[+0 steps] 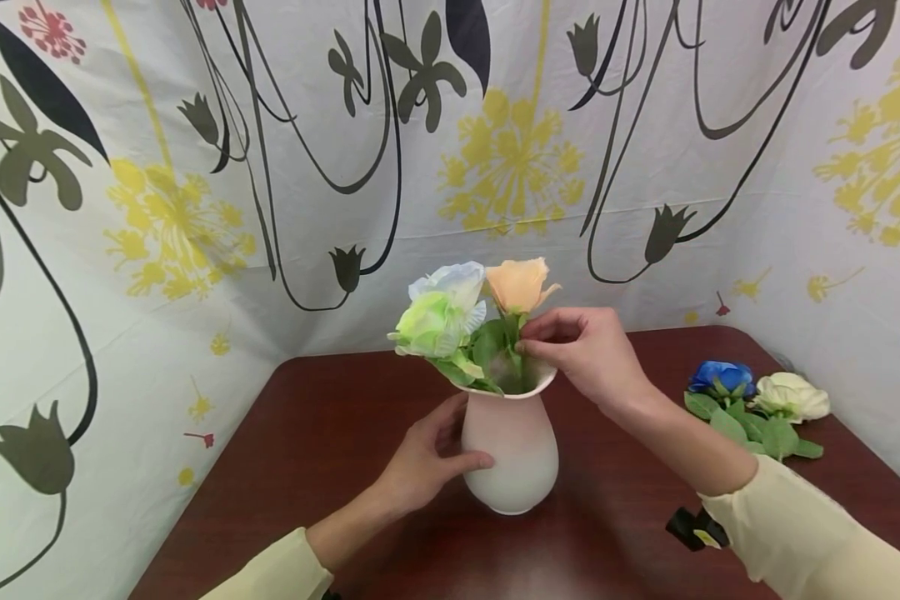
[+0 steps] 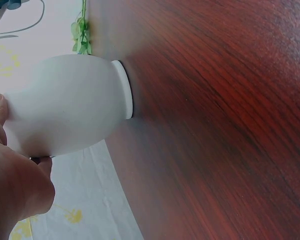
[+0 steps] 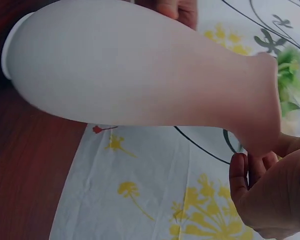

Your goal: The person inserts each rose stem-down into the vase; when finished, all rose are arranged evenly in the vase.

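A white vase (image 1: 512,454) stands upright on the dark red table. My left hand (image 1: 423,458) grips its left side, thumb across the front and fingers round the back; the left wrist view shows this hand (image 2: 22,180) on the vase (image 2: 75,102) too. At the mouth, my right hand (image 1: 592,350) pinches the green stem of a peach rose (image 1: 520,285), whose lower stem is inside the vase. A pale blue and yellow-green flower (image 1: 442,312) leans out to the left. In the right wrist view, my right hand (image 3: 272,192) is at the flared rim, its fingertips partly hidden.
A blue rose (image 1: 722,377) and a cream rose (image 1: 791,396) lie with their leaves on the table's right side. The dark wood tabletop (image 1: 330,433) reaches back to a patterned cloth (image 1: 322,208) hanging behind and at both sides.
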